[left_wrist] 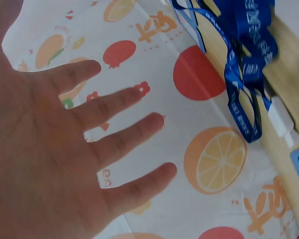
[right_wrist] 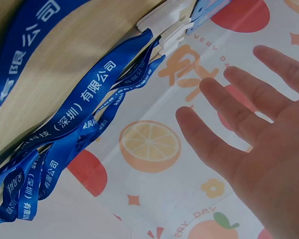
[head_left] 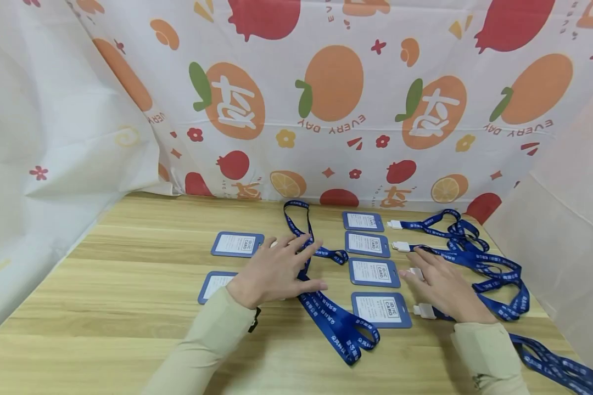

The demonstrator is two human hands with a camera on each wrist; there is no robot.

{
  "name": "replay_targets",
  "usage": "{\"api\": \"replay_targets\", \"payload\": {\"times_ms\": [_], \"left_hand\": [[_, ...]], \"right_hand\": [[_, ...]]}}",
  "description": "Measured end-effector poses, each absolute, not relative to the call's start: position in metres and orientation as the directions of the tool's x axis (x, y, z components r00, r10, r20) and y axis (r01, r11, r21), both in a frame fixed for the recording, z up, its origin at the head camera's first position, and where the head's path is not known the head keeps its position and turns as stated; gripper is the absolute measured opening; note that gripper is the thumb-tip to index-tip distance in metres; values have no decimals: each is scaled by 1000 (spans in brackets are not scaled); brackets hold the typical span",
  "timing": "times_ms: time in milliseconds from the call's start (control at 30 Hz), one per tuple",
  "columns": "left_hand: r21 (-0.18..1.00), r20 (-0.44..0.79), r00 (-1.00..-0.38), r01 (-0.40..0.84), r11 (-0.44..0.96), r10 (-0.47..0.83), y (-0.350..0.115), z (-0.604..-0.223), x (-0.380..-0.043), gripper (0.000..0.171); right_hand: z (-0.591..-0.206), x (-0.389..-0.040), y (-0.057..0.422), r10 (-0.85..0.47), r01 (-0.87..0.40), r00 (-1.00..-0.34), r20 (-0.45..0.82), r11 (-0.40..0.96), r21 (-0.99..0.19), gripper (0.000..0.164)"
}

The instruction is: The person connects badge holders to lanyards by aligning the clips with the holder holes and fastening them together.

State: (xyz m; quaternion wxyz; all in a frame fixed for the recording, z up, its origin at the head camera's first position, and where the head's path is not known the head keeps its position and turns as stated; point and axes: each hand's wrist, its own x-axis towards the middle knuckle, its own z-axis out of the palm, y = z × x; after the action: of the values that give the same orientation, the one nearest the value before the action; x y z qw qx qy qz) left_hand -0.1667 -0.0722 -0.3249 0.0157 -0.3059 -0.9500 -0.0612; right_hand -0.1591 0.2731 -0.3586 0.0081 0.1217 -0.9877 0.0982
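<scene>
Left hand (head_left: 277, 269), grip spread flat, presses a blue lanyard (head_left: 326, 307) at the counter's (head_left: 104, 307) centre; right hand (head_left: 445, 291), fingers straight, rests on white clips (3 o'clock). Risk: dragging tangles straps, shifting card holders (head_left: 375, 272).

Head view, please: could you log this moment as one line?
left hand: open, on blue lanyard | right hand: open, by white clips | card holders: on table

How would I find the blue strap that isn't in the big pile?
Start at the wooden table under the fruit-print cloth. Between the two groups of blue card holders, one blue lanyard runs from the back toward the front edge. It lies alone, under the left hand, apart from the tangled lanyards on the right.
</scene>
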Motion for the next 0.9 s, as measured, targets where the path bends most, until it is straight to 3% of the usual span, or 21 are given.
{"api": "replay_targets", "payload": {"times_ms": [300, 633, 900], "left_hand": [[104, 93, -789, 614, 782, 607, -63, -330, -167, 81], [47, 215, -687, 717, 696, 694, -50, -336, -169, 60], [50, 236, -666, 736, 675, 708, -42, -337, -169, 56]], "right_hand": [[-359, -159, 274, -313, -322, -946, 81, 934, -158, 53], [-358, -159, 279, -341, -352, -936, 90, 922, -159, 42], [-360, -160, 281, -365, -376, -926, 92, 910, -174, 28]]}}
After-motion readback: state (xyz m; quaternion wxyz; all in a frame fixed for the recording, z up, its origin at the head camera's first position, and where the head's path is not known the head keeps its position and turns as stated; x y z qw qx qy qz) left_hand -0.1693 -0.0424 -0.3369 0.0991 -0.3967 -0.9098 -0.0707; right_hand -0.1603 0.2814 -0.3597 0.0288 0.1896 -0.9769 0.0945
